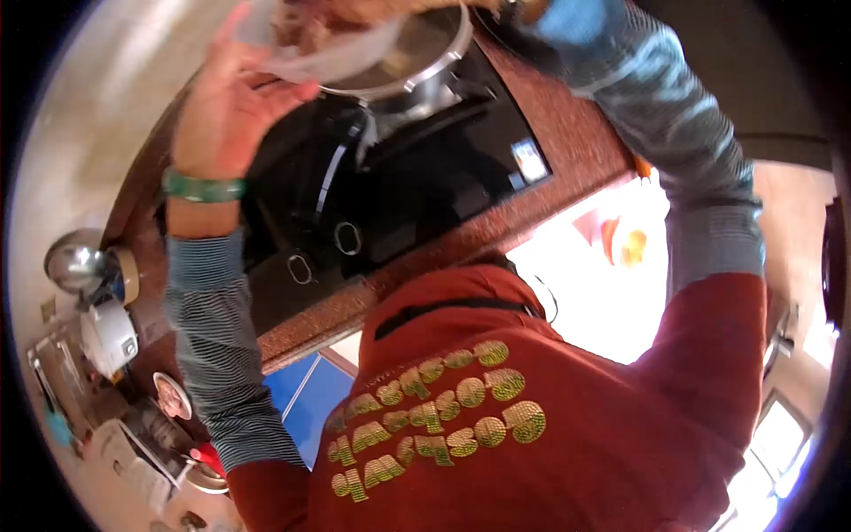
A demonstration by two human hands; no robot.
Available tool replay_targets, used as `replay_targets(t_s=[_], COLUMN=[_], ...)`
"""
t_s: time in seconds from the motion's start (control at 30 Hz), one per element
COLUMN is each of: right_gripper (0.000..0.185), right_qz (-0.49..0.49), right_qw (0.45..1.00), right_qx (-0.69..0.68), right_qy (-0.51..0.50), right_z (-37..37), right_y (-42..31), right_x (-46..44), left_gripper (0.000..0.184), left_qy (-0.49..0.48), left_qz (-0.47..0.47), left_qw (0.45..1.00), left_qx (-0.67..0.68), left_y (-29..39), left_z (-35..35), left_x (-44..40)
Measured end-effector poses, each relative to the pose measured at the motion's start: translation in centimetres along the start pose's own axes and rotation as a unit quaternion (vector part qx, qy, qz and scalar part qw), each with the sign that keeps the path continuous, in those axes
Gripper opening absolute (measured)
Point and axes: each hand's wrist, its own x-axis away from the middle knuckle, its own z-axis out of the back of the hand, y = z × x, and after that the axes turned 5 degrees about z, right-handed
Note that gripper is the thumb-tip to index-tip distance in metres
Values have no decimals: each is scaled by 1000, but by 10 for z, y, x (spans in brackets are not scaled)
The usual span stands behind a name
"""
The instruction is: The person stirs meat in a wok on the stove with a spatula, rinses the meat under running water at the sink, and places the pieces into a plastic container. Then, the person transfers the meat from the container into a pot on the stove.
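Observation:
My left hand, with a green bangle at the wrist, grips a translucent plastic bowl by its side. Brown-red pieces that look like meat are inside the bowl, which is held tilted over the near side of a steel pot. The pot has a shiny rim and stands on a black glass cooktop. From the upper right my other arm reaches in, and my right hand is at the bowl's top edge. The frame border cuts it off and its fingers are blurred.
A reddish stone counter edge runs between my body and the cooktop. At the left are a metal bowl, a white pot and a small dish of food. A blue panel shows below the counter.

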Motion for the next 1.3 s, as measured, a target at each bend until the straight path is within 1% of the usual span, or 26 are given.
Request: replay_targets(t_s=[0.1,0.13,0.17,0.23,0.3,0.37,0.4,0.43,0.5,0.53,0.57,0.63,0.67,0.73,0.77,0.83,0.87,0.9,1.0,1.1,1.13,1.17,1.2,1.23,1.27,1.3], right_gripper=[12,11,11,15,16,15,9,9,4,4,4,3,3,1,4,7,12,9,11,14,15,14,13,20,31,31], right_qz=[21,19,29,4,0,-77,-34,-31,-67,-137,-171,-110,-110,-197,-207,-261,-225,-60,-87,-123,-160,-143,-110,-126,-67,-64], right_qw=[1000,999,998,999,997,991,992,992,982,975,962,955,955,956,973,954,967,992,989,974,980,986,965,919,898,898], right_qx=[13,8,12,-34,-71,-100,-122,-120,-165,-163,-195,-224,-223,-182,-95,-109,-1,109,104,156,71,-83,-235,-366,-428,-427], right_qy=[-10,-47,-46,5,-5,-39,12,12,68,57,88,163,163,121,28,-102,-119,-22,-62,-112,-93,-20,43,75,80,82], right_z=[0,5,6,6,12,22,16,18,24,32,38,45,41,23,24,-6,-36,-76,-78,-64,-54,-23,8,6,12,9], right_y=[2,0,1,1,1,-5,3,3,1,-3,-2,6,14,28,22,29,48,83,74,70,65,40,15,3,-6,-12], right_x=[-10,-15,-17,-19,-21,-24,-21,-22,-25,-29,-30,-26,-20,-7,-3,10,26,46,52,40,31,12,-8,-19,-27,-32], left_gripper=[52,54,54,61,64,65,65,64,64,62,60,59,58,58,58,60,61,62,63,62,62,62,62,62,62,61], left_qy=[-38,-12,-8,7,18,31,33,41,49,55,61,71,82,109,135,137,140,143,147,142,142,136,129,129,112,94], left_qz=[-39,-44,-53,-57,-65,-64,-68,-62,-56,-56,-55,-62,-70,-75,-79,-89,-92,-95,-98,-102,-103,-106,-110,-111,-108,-107], left_qw=[998,999,998,997,997,997,996,996,996,996,996,995,993,990,987,985,984,983,983,982,982,983,984,984,986,988], left_qx=[18,24,24,46,46,37,38,38,39,34,29,38,46,45,44,53,57,61,56,70,71,63,55,54,60,64], left_y=[0,-1,-2,-3,-1,0,0,0,0,-1,-2,-2,-1,4,6,6,7,7,4,2,2,1,1,0,-2,-2], left_z=[2,-1,-2,-3,-3,1,3,4,6,7,8,14,18,23,27,34,34,34,33,34,33,31,29,27,24,22], left_x=[6,8,10,13,16,18,18,19,21,22,24,31,35,44,48,52,55,57,62,63,63,61,58,55,51,47])
